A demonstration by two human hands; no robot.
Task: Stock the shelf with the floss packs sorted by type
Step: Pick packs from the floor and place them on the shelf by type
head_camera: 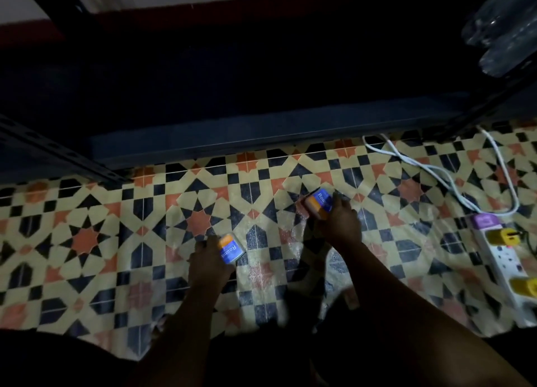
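Each of the hands, left hand [207, 263] and right hand [340, 222], grips a floss pack [231, 248].

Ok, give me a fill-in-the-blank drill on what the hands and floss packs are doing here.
1. Each floss pack is orange and ____ .
2. The left hand holds one pack; the right hand holds another pack, so ____ packs are held.
3. The white power strip lies on the patterned ____ .

Missing words: blue; two; floor
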